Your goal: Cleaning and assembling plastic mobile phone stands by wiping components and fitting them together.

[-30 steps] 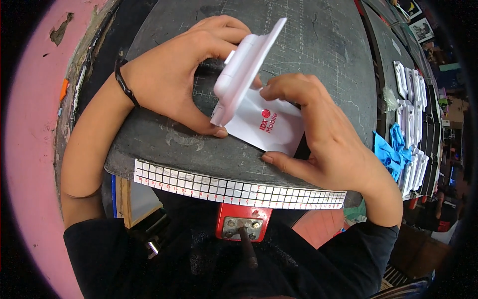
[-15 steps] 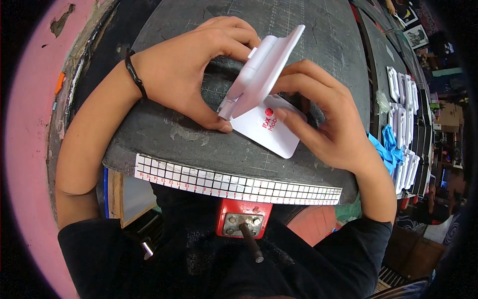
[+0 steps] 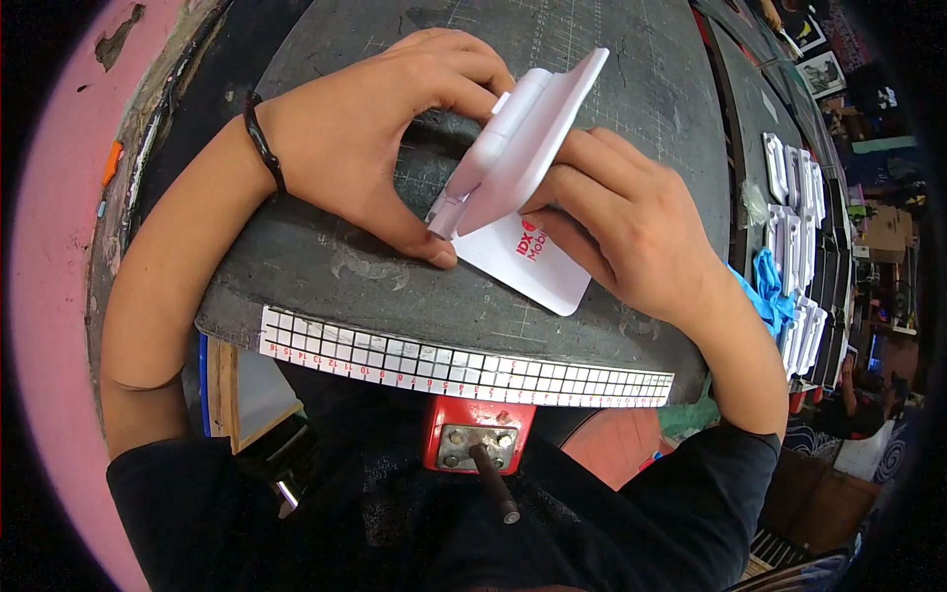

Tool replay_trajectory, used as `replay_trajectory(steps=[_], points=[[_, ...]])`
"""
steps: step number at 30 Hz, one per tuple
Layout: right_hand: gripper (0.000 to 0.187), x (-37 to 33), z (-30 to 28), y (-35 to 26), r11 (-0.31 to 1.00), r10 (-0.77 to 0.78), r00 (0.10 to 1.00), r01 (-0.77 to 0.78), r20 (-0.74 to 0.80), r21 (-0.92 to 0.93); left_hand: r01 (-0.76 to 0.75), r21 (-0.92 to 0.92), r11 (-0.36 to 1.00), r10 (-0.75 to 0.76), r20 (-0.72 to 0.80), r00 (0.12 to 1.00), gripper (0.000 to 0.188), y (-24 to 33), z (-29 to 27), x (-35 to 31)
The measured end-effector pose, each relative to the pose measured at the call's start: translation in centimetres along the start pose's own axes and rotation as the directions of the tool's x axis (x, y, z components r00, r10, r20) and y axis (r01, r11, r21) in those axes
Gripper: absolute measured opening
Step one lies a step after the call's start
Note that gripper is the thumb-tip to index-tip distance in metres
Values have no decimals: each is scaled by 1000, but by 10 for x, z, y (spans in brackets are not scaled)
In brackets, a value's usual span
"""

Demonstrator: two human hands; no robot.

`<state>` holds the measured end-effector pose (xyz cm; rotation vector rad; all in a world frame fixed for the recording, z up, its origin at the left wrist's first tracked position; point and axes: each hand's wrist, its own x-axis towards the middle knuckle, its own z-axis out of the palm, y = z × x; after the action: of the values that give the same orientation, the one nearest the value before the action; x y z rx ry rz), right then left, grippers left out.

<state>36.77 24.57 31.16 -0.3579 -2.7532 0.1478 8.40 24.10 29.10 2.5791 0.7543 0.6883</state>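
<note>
From my distant seat I see the white hinged stand near the middle of the dark bench. My left hand grasps it along the hinge, thumb at the near end; my right hand curls behind the raised panel (whether it pinches anything, I cannot tell). The flat base plate already bears red print; the panel is tilted up, and I judge the handling unfinished, the stand not yet released.

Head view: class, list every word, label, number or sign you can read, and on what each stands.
Red lettering, partly covered, not copied: flat white plastic plate.
Small red numbers, not copied: long white strip with black grid.
Marks on dark grey worn tabletop: too faint to read.
</note>
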Motion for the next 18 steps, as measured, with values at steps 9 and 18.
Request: replay_trajectory(steps=[9,18], points=[[21,-6,3,2,999,-16,999,18,-30,39,-7,-3,1000,7,-8,1000,75,-3,2,0],[26,-13,1,-2,997,-5,1000,6,-21,82,37,1,999,-37,-10,999,71,-1,4,0]])
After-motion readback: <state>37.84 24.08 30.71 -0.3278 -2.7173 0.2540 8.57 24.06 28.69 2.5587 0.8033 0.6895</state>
